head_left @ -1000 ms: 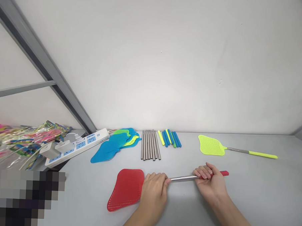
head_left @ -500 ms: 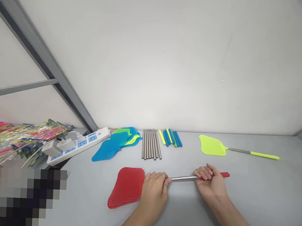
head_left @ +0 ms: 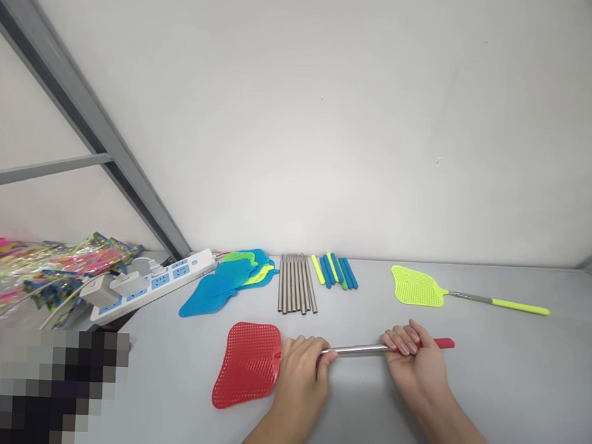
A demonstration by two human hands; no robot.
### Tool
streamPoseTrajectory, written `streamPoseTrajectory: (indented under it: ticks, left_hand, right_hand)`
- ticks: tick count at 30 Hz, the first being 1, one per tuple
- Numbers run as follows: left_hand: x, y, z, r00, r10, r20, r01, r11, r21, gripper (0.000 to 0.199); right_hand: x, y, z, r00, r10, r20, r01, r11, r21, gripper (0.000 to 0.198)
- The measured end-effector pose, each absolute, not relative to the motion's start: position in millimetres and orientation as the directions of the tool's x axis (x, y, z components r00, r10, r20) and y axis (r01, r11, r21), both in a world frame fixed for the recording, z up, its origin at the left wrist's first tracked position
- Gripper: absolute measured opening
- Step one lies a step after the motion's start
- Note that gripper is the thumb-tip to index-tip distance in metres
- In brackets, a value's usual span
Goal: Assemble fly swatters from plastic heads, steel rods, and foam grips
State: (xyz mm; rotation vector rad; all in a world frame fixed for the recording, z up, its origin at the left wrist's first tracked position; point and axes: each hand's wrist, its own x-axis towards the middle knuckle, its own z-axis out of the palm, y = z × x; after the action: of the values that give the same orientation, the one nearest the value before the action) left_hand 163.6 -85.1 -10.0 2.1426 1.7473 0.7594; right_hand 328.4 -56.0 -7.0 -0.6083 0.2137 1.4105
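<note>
A red fly swatter [head_left: 248, 364] with a perforated head, a metal rod and a red grip lies crosswise between my hands, low over the table. My left hand [head_left: 303, 373] is closed around the rod close to the head and hides the joint there. At the other end, my right hand [head_left: 415, 355] is wrapped, palm up, around the red grip, whose tip sticks out to the right. Beyond my right hand rests a yellow-green fly swatter [head_left: 418, 287] with its rod and grip attached.
Behind my hands lie blue and yellow-green swatter heads [head_left: 219, 287], a row of metal rods [head_left: 297, 284] and several blue and yellow grips [head_left: 337, 271]. A white power strip [head_left: 160, 281] with plugs and wrapped packages [head_left: 63, 271] occupy the left. A wall [head_left: 328, 151] bounds the back.
The red swatter head has tilted slightly, so its holes and the ridge near its neck show more clearly. Both hands keep their grip and have barely shifted.
</note>
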Motion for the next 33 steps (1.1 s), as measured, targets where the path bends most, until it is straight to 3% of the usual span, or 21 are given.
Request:
streamPoseTrajectory:
  ticks: [13, 20, 27, 33]
  left_hand:
    - [163, -84, -10, 0.131, 0.966, 0.222, 0.8, -0.236, 0.552, 0.018]
    - [162, -82, -7, 0.121, 0.964, 0.235, 0.786, -0.238, 0.57, 0.02]
    - [162, -86, 5, 0.152, 0.946, 0.286, 0.813, -0.284, 0.508, 0.021]
    - [161, -88, 9, 0.269, 0.953, 0.137, 0.843, -0.302, 0.445, 0.026]
  right_hand:
    - [328, -54, -5, 0.195, 0.833, -0.518, -0.955, 0.041, -0.294, 0.033]
    - [326, -59, 1, 0.226, 0.927, -0.299, -0.908, 0.089, -0.409, 0.026]
    - [329, -62, 13, -0.011, 0.995, -0.102, -0.907, -0.053, -0.417, 0.025]
    - [331, -64, 8, -0.029, 0.995, -0.096, -0.878, -0.071, -0.473, 0.044]
